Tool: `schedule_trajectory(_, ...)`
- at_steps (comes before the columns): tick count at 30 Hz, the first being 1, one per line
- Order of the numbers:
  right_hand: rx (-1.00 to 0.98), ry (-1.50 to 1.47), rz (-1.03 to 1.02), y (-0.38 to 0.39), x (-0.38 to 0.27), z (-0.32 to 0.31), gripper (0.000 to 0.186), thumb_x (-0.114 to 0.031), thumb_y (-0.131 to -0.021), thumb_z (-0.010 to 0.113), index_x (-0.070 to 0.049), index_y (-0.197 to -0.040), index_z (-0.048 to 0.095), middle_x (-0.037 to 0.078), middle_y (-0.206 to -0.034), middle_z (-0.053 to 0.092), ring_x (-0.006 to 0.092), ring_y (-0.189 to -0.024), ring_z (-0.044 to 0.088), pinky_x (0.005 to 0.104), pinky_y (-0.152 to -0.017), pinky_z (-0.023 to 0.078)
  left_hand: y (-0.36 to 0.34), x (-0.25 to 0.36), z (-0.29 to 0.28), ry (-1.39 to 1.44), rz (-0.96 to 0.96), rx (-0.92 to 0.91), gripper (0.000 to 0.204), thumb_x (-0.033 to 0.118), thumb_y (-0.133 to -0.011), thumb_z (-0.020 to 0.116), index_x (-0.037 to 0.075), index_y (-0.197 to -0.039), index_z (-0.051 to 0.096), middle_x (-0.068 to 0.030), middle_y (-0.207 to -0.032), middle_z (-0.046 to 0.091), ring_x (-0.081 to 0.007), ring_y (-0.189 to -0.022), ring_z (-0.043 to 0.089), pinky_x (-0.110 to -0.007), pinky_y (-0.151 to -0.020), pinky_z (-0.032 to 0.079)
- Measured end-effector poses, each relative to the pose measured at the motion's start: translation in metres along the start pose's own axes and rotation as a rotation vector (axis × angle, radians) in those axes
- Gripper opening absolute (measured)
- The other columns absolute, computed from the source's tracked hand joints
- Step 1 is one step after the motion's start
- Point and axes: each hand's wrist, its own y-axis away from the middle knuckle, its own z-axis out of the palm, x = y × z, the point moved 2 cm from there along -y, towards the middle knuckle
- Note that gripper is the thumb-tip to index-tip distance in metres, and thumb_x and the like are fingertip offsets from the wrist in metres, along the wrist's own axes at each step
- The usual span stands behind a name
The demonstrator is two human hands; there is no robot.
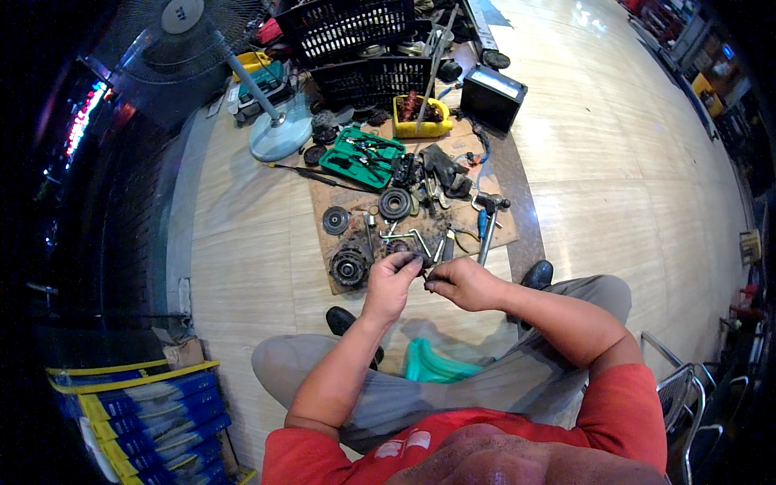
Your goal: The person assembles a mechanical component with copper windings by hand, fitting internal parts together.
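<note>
My left hand (392, 281) and my right hand (465, 284) meet above the near edge of a stained cardboard sheet (331, 194), both pinched on something small and dark that I cannot make out. Just beyond them lie hex keys (416, 238), pliers (466, 241) and a small gear-like part partly hidden by my fingers. A dark round toothed part (350, 267) sits left of my hands, with a smaller disc (335, 220) and a ring (394, 203) farther up. A hammer (493, 202) and a blue-handled tool (482, 224) lie to the right, near a dark glove (444, 170).
An open green tool case (362, 155), yellow container (420, 121), black crates (347, 24), black battery (493, 97) and standing fan (279, 133) are beyond. Below are my shoes (537, 275) and a green plastic stool (436, 364). Blue-yellow boxes (153, 404) stand left, metal chairs (687, 388) right.
</note>
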Motion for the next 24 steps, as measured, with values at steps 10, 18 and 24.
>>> schedule_trajectory(10, -0.018, 0.047, -0.064, 0.0, 0.0, 0.002, 0.023, -0.021, -0.086, 0.061, 0.001, -0.085, 0.063, 0.023, -0.078, 0.062, 0.0427, -0.074, 0.06, 0.0481, -0.065, 0.048, 0.0, -0.002, -0.006, -0.145, 0.014, 0.165, 0.007, 0.008, -0.087, 0.065, 0.002, -0.09, 0.064, -0.0018, -0.083, 0.064, -0.0093, -0.074, 0.059, -0.024, -0.07, 0.048)
schedule_trajectory(18, -0.028, -0.004, 0.013, -0.003, 0.003, 0.0, 0.023, -0.02, -0.085, 0.062, 0.002, -0.086, 0.065, 0.024, -0.078, 0.062, 0.0422, -0.075, 0.06, 0.0469, -0.066, 0.048, -0.006, -0.007, -0.007, 0.005, -0.012, 0.038, 0.016, 0.007, -0.092, 0.056, -0.003, -0.101, 0.065, -0.0073, -0.093, 0.068, -0.0142, -0.081, 0.064, -0.028, -0.077, 0.051)
schedule_trajectory(24, -0.007, 0.068, -0.018, -0.002, 0.004, 0.0, 0.022, -0.019, -0.084, 0.06, 0.002, -0.086, 0.066, 0.023, -0.079, 0.063, 0.0415, -0.077, 0.061, 0.0475, -0.068, 0.049, -0.003, -0.002, -0.006, -0.211, 0.003, 0.221, 0.012, 0.01, -0.085, 0.067, -0.002, -0.088, 0.066, -0.0021, -0.08, 0.065, -0.0072, -0.072, 0.055, -0.023, -0.066, 0.044)
